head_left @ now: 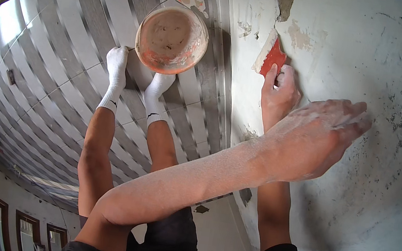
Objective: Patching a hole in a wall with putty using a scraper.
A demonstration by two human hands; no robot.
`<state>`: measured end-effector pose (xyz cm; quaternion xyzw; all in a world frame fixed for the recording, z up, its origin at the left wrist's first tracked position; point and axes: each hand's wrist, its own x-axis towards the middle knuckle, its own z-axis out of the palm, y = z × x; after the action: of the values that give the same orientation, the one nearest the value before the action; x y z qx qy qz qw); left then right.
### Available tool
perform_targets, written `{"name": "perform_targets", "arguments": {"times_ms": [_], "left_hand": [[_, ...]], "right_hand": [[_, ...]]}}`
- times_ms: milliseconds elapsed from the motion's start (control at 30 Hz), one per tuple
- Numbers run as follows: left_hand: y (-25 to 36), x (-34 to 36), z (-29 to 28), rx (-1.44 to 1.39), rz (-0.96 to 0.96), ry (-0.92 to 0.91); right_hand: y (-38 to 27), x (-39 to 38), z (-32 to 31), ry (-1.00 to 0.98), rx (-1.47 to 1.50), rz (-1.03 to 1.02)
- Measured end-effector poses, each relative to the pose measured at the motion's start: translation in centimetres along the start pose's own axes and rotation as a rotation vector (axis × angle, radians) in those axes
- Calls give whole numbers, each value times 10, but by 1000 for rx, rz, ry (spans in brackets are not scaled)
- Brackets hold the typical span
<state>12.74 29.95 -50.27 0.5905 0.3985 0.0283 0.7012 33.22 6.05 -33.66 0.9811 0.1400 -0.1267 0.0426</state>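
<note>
My right hand [280, 93] pinches a red putty scraper [274, 58] with a pale, plaster-crusted edge. The scraper lies against the white, patchy wall [325, 56], just below a hole of broken plaster [284, 0]. Crossing over my right forearm, my left arm reaches to the right, coated in white dust. My left hand [321, 136] is in front of the wall with its fingers curled together and smeared white. Whatever those fingers hold, if anything, is hidden, and I cannot tell whether they touch the wall.
An orange bucket [172, 40] with pale residue inside and a wire handle stands on the striped tile floor [64, 32]. My feet in white socks [116, 68] are close to it. Dark-framed openings [26, 232] show at the lower left. Dark specks and scuffs mark the wall.
</note>
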Motion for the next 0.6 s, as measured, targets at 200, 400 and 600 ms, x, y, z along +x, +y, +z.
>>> {"name": "perform_targets", "arguments": {"times_ms": [200,400,600], "left_hand": [[-159,11,-19,805,-196,267],[-174,17,-1,455,-299,378],[-185,14,21,419,-295,394]], "right_hand": [[12,-10,-8,183,261,-139],[15,-1,-17,141,268,-136],[29,1,-15,171,244,-118]]}}
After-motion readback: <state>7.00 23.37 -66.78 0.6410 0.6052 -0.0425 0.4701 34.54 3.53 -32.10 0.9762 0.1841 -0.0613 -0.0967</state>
